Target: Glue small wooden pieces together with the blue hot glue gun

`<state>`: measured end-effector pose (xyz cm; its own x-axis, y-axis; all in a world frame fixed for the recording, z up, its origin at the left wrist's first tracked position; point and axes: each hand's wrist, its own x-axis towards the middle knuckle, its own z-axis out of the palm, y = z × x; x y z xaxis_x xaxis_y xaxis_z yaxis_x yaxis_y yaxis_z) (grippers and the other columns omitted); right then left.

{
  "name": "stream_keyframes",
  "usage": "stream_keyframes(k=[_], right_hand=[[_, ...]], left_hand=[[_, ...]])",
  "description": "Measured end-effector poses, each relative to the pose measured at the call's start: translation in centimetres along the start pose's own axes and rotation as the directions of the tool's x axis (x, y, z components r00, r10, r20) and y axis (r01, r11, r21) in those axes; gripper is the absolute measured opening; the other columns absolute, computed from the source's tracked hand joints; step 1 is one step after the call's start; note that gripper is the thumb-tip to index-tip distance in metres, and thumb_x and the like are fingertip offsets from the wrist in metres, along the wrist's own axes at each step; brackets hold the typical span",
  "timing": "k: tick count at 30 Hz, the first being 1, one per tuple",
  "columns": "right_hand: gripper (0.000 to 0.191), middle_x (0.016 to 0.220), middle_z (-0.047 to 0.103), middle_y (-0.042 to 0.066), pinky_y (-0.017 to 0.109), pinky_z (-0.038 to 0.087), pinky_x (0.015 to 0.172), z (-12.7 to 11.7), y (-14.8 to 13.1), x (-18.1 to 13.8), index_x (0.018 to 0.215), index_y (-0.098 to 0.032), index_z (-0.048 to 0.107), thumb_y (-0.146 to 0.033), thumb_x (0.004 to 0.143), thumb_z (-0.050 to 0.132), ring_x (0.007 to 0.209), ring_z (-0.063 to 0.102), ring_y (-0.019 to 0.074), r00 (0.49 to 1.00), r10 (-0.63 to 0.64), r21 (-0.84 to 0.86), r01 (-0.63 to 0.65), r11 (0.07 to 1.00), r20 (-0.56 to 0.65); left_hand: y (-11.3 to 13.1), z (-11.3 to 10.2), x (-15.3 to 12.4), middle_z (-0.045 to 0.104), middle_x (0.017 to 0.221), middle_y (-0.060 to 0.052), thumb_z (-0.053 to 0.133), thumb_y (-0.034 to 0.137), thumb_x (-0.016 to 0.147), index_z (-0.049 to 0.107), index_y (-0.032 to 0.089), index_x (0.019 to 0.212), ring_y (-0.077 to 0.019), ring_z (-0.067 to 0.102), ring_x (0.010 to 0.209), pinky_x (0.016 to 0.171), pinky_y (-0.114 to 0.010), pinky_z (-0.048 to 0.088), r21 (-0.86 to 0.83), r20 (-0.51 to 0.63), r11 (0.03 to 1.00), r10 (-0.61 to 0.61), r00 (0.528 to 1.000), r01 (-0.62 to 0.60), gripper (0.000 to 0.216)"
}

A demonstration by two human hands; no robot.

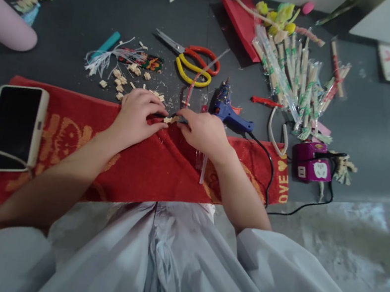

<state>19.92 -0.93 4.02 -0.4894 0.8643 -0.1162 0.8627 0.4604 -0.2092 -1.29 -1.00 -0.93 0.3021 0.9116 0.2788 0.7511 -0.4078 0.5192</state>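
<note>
My left hand [136, 114] and my right hand [203, 131] meet over the far edge of a red cloth [146, 167] on a dark table. Both have their fingers curled, pinching a small cluster of pale wooden pieces [170, 119] between them. More small pale pieces [123, 82] lie scattered just beyond my left hand. A blue glue gun [228, 111] lies right beside my right hand, its black cord trailing off to the right.
A phone [14, 126] lies on the cloth at left. Red and yellow scissors [194, 63] sit behind the hands. A heap of wrapped sticks [297, 81] lies at back right, a purple power socket [312, 161] at right, and a pink cylinder [1, 21] at far left.
</note>
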Motion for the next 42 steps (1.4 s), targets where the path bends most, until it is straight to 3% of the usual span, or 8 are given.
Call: stream_keyframes(k=[8, 17, 24, 31, 42], right_hand=[[0.035, 0.105, 0.078, 0.010, 0.031, 0.042, 0.067, 0.0, -0.1, 0.1, 0.122, -0.021, 0.069, -0.023, 0.098, 0.043, 0.090, 0.072, 0.0264, 1.000, 0.003, 0.007, -0.004, 1.000, 0.006], [0.035, 0.103, 0.078, 0.009, 0.028, 0.041, 0.070, -0.7, 0.2, -0.1, 0.121, -0.019, 0.069, -0.020, 0.097, 0.044, 0.086, 0.069, 0.0203, 0.998, 0.000, 0.145, 0.008, 0.989, -0.059], [0.034, 0.081, 0.071, 0.003, 0.025, 0.038, 0.066, -0.6, 1.0, -0.4, 0.123, -0.016, 0.067, -0.025, 0.095, 0.051, 0.070, 0.060, 0.0145, 0.979, -0.050, 0.268, 0.103, 0.958, -0.196], [0.040, 0.098, 0.077, 0.008, 0.025, 0.043, 0.070, -1.1, 1.5, -1.4, 0.121, -0.018, 0.072, -0.020, 0.097, 0.039, 0.075, 0.066, 0.0144, 0.947, -0.181, 0.262, 0.252, 0.932, -0.267], [0.047, 0.094, 0.080, 0.005, 0.024, 0.041, 0.064, -0.7, 1.6, -1.4, 0.122, -0.024, 0.075, -0.016, 0.093, 0.039, 0.073, 0.068, 0.0142, 0.909, -0.304, 0.178, 0.362, 0.915, -0.286]], left_hand=[[0.3, -0.5, 0.1, 0.073, 0.108, -0.004, 0.073, 0.040, 0.082, 0.075, 0.032, 0.085, -0.0312, 0.059, 0.113, 0.103, -0.058, 0.041, -0.025, 0.011, 1.000, 0.014, 1.000, -0.013, 0.009], [1.5, -1.5, 0.3, 0.072, 0.107, -0.004, 0.067, 0.037, 0.085, 0.073, 0.030, 0.088, -0.0300, 0.061, 0.113, 0.104, -0.056, 0.044, -0.008, 0.000, 0.999, 0.047, 0.999, -0.047, 0.010], [2.6, -2.4, 0.2, 0.073, 0.102, -0.003, 0.063, 0.035, 0.088, 0.068, 0.031, 0.092, -0.0275, 0.062, 0.111, 0.105, -0.055, 0.046, 0.017, -0.059, 0.998, 0.069, 0.996, -0.068, 0.008], [2.8, -2.5, 0.0, 0.073, 0.097, -0.001, 0.062, 0.038, 0.088, 0.066, 0.029, 0.089, -0.0242, 0.064, 0.104, 0.099, -0.052, 0.049, 0.046, -0.176, 0.992, 0.121, 0.977, -0.115, 0.009], [2.9, -2.2, -0.2, 0.074, 0.094, 0.000, 0.064, 0.033, 0.085, 0.067, 0.026, 0.086, -0.0222, 0.065, 0.101, 0.094, -0.046, 0.051, 0.075, -0.261, 0.980, 0.196, 0.945, -0.182, 0.007]])
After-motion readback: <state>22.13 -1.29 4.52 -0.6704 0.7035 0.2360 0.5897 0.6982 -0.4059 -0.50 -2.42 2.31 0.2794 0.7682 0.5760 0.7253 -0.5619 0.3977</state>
